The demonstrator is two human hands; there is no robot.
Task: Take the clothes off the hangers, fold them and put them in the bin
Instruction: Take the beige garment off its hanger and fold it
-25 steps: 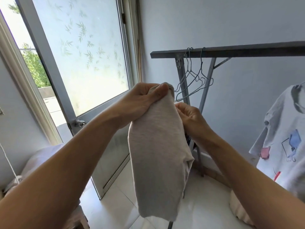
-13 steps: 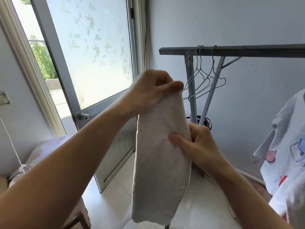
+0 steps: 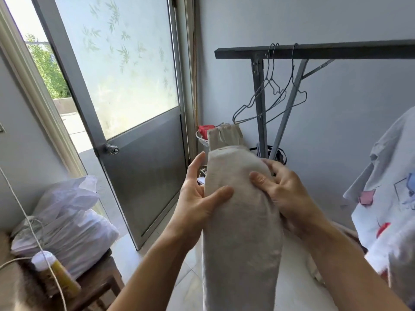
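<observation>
Head view: left hand (image 3: 197,203) and right hand (image 3: 285,194) pinch the folded beige garment (image 3: 242,239), likely soft, light, limp; best held at the fold

Sunlit frosted-glass door (image 3: 125,63) (ajar) beside pale grey wall (image 3: 336,19).

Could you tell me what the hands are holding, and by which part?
The folded beige garment, near its upper end: the left hand grips its left edge, the right hand its right edge.
</observation>
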